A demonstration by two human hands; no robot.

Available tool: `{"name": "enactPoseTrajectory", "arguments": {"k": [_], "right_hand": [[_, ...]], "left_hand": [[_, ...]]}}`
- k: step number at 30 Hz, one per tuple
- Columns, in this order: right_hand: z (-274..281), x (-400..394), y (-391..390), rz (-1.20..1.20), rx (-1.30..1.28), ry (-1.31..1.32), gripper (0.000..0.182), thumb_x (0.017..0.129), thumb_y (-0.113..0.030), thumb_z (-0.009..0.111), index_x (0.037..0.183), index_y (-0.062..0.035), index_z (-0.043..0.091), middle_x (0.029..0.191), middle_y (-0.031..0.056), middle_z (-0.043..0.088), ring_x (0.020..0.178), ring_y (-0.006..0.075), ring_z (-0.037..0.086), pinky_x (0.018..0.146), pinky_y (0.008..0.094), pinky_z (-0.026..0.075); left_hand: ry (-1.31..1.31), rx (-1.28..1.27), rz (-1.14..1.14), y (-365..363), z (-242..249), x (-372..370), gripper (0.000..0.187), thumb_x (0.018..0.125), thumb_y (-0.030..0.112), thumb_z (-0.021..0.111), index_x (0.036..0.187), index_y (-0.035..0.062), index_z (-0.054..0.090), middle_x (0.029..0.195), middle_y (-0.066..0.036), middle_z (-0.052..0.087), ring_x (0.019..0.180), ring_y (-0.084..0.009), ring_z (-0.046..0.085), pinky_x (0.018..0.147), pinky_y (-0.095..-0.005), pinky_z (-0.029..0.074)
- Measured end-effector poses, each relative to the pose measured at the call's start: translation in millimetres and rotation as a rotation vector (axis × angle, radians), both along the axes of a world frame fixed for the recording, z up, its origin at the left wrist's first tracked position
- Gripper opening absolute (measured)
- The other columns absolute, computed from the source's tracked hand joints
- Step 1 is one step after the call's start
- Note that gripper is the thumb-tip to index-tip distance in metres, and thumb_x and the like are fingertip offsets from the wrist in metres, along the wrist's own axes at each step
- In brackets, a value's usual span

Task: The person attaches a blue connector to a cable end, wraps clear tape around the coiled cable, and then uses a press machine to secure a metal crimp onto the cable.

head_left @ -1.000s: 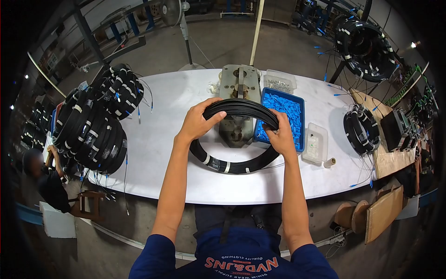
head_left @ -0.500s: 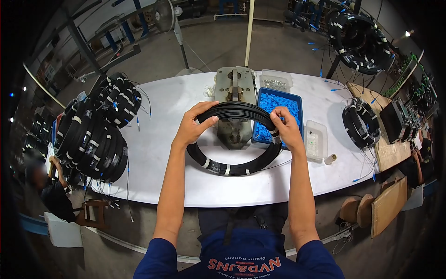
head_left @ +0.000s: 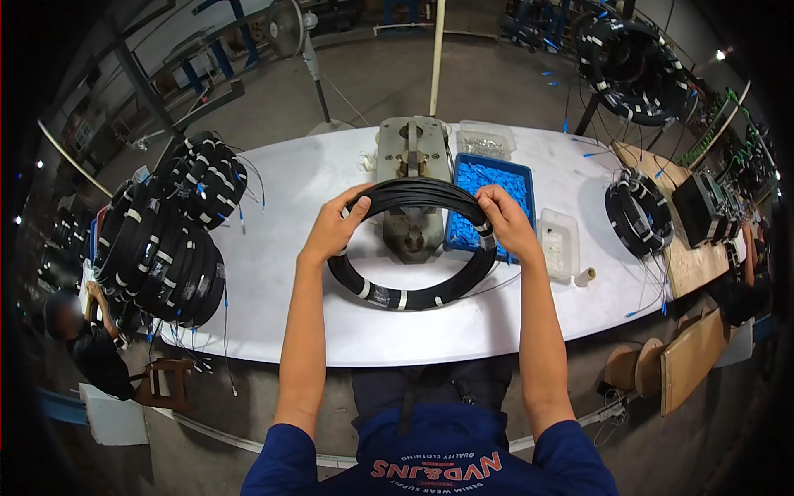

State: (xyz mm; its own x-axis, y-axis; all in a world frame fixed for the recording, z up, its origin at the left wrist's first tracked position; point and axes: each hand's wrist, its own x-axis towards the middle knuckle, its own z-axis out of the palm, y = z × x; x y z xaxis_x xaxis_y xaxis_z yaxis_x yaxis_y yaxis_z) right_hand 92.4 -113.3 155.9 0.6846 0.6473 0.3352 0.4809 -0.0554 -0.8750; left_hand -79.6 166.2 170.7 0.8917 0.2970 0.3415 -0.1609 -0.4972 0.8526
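A black cable coil, banded with pieces of white and clear tape, is tilted up in front of me, its near side low over the white table. My left hand grips the coil's upper left, thumb on the inner side. At its upper right, the fingers of my right hand are closed around the bundle. A grey metal machine stands behind the coil and shows through its centre. Beside the machine is a blue tray of small blue parts, partly hidden by my right hand.
Stacked cable coils fill the table's left end. Another coil stands at the right, near a black device. Clear boxes and a small roll lie beside the tray. A person works at the far left.
The whole view has shifted slightly. Both hands keep their hold on the coil, and the fingers of my left hand have shifted slightly at its upper left.
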Motion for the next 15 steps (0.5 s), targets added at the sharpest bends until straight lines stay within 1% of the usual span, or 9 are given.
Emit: {"name": "enactPoseTrajectory", "arguments": {"k": [1,2,3,5,7,10,12,13,15], "right_hand": [[1.3,-4.4,1.9,-0.039,0.024,0.061,0.022,0.101,-0.022,0.055,0.097,-0.0008,0.057,0.088,0.0029,0.055,0.076,0.0132,0.05,0.072,0.0278,0.044],[3.0,-9.7,4.8,-0.088,0.06,-0.014,0.023,0.101,-0.022,0.054,0.097,0.0002,0.058,0.087,0.005,0.06,0.078,0.0145,0.053,0.073,0.0283,0.045],[3.1,-11.4,8.0,-0.082,0.063,-0.018,0.023,0.101,-0.022,0.054,0.097,0.0002,0.058,0.087,0.005,0.06,0.078,0.0145,0.053,0.073,0.0283,0.045],[1.8,-12.2,12.7,-0.209,0.137,-0.115,0.024,0.102,-0.022,0.053,0.098,0.001,0.058,0.091,0.0079,0.063,0.081,0.0158,0.056,0.074,0.0297,0.047],[-1.2,-6.1,20.7,-0.203,0.239,-0.075,0.024,0.102,-0.022,0.052,0.099,0.0013,0.059,0.093,0.0099,0.065,0.08,0.017,0.058,0.074,0.0309,0.048],[-1.6,-2.1,25.6,-0.261,0.206,-0.07,0.025,0.101,-0.023,0.053,0.099,0.0018,0.059,0.092,0.0106,0.065,0.077,0.0178,0.058,0.073,0.0313,0.048],[-7.4,-0.7,26.0,-0.314,0.009,-0.127,0.027,0.101,-0.026,0.054,0.098,0.0011,0.059,0.088,0.0071,0.064,0.075,0.0143,0.056,0.072,0.0291,0.047],[-10.6,-0.4,25.5,-0.306,0.008,-0.134,0.027,0.101,-0.026,0.054,0.098,0.0011,0.059,0.088,0.0071,0.064,0.075,0.0143,0.056,0.072,0.0291,0.047],[-17.4,-1.7,22.4,-0.218,0.121,0.172,0.029,0.102,-0.029,0.054,0.097,-0.0009,0.061,0.084,0.0024,0.062,0.074,0.0096,0.053,0.069,0.0255,0.045]], "left_hand": [[0.009,-0.077,0.006,-1.8,-2.0,-1.0,0.043,0.098,0.034,0.058,0.127,0.0024,0.062,0.112,-0.007,0.067,0.099,-0.0134,0.06,0.089,-0.0273,0.046],[0.02,-0.156,0.011,-2.8,-4.1,-2.2,0.045,0.101,0.037,0.054,0.125,0.0011,0.063,0.105,-0.004,0.068,0.091,-0.0115,0.059,0.083,-0.0254,0.048],[0.014,-0.153,0.016,-2.2,-5.5,-2.6,0.045,0.101,0.037,0.054,0.125,0.0011,0.063,0.105,-0.004,0.068,0.091,-0.0115,0.059,0.083,-0.0254,0.048],[0.053,-0.229,0.032,-6.7,-1.2,-4.0,0.04,0.1,0.033,0.056,0.121,0.0011,0.066,0.105,-0.008,0.07,0.098,-0.0129,0.06,0.091,-0.0277,0.046],[0.049,-0.238,0.054,-9.1,1.4,-2.5,0.037,0.1,0.03,0.057,0.12,0.0015,0.067,0.103,-0.007,0.071,0.097,-0.013,0.061,0.09,-0.0271,0.046],[0.047,-0.189,0.066,-7.4,1.6,-1.6,0.041,0.102,0.033,0.05,0.12,-0.0004,0.066,0.104,-0.008,0.071,0.096,-0.014,0.061,0.09,-0.028,0.047],[0.001,-0.325,-0.041,-0.8,-2.5,-0.1,0.053,0.105,0.04,0.039,0.123,-0.0031,0.064,0.106,-0.009,0.07,0.096,-0.0163,0.063,0.091,-0.0292,0.047],[-0.006,-0.328,-0.034,0.5,-3.5,-1.6,0.053,0.105,0.04,0.039,0.123,-0.0031,0.064,0.106,-0.009,0.07,0.096,-0.0163,0.063,0.091,-0.0292,0.047],[-0.031,-0.294,0.029,2.2,-6.1,-6.4,0.064,0.105,0.046,0.028,0.118,-0.0052,0.064,0.101,-0.01,0.07,0.087,-0.0166,0.063,0.085,-0.0296,0.049]]}}
